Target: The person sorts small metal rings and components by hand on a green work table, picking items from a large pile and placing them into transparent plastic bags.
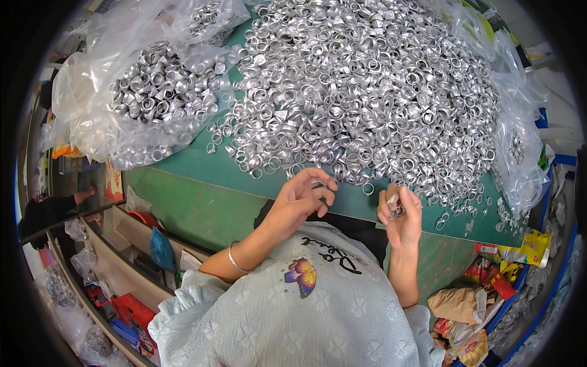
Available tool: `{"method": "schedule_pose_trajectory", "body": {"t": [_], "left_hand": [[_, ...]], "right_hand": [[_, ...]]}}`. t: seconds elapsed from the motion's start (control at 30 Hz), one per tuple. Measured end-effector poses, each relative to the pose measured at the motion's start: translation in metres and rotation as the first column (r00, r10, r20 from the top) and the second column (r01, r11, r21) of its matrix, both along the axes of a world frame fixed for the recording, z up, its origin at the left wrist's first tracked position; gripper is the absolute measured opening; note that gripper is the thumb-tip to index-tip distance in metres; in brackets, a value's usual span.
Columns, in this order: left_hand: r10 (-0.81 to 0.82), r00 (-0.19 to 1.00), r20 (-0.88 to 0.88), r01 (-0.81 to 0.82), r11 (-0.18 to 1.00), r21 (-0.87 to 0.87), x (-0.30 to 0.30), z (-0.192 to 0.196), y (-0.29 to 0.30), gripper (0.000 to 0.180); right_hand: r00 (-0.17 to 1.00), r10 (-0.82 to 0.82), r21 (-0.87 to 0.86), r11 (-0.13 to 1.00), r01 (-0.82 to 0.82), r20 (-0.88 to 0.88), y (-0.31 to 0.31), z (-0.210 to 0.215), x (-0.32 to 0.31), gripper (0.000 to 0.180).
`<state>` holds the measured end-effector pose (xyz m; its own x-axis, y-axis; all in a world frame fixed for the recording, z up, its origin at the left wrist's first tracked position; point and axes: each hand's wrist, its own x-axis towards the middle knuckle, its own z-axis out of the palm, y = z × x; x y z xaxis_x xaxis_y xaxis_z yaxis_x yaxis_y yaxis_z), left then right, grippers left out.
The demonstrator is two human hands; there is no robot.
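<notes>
A large heap of silver-coloured metal rings (367,85) covers the green tabletop (238,183) in front of me. My left hand (302,199) is at the near edge of the heap, its fingers curled around what looks like a silver ring (317,184). To its right, my right hand (405,214) is closed, palm up, with one or more small silver rings (396,210) between its thumb and fingers. Exactly how many it holds is hard to make out. A few loose rings (367,189) lie on the table between the hands.
At the left of the table lies an open clear plastic bag (85,92) with many rings in it. Another clear bag (520,122) hangs over the right edge. Wooden shelving (116,257) stands at lower left, and packets and a brown paper bag (455,304) at lower right.
</notes>
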<state>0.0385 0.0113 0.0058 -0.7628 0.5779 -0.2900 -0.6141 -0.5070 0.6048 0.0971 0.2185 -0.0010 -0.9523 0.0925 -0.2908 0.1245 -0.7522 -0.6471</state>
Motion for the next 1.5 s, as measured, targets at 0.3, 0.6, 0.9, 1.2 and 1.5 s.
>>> {"method": "schedule_pose_trajectory", "body": {"t": [0.3, 0.6, 0.9, 1.2, 1.5], "left_hand": [[-0.208, 0.969, -0.133, 0.149, 0.924, -0.353, 0.003, -0.004, 0.005, 0.019], [-0.222, 0.975, 0.011, 0.221, 0.968, -0.119, -0.005, 0.003, 0.018, 0.027], [-0.276, 0.943, -0.185, 0.205, 0.921, -0.331, -0.006, 0.015, 0.018, 0.03], [-0.371, 0.881, 0.292, 0.302, 0.918, 0.257, -0.007, 0.004, 0.007, 0.021], [-0.329, 0.936, 0.121, 0.339, 0.938, -0.071, 0.005, -0.006, 0.013, 0.022]], "right_hand": [[0.999, -0.036, 0.907, -0.42, 0.01, -0.028, -0.027, 0.01, -0.063, 0.015], [0.849, 0.217, 0.875, 0.077, 0.477, -0.482, -0.028, 0.005, -0.029, 0.015], [0.964, -0.182, 0.693, 0.67, 0.267, -0.195, -0.032, -0.001, -0.001, 0.013], [0.983, -0.156, 0.581, 0.811, 0.075, 0.092, -0.008, 0.013, -0.014, 0.019], [0.959, -0.072, 0.94, -0.234, 0.249, -0.272, -0.009, -0.002, -0.049, 0.012]]}}
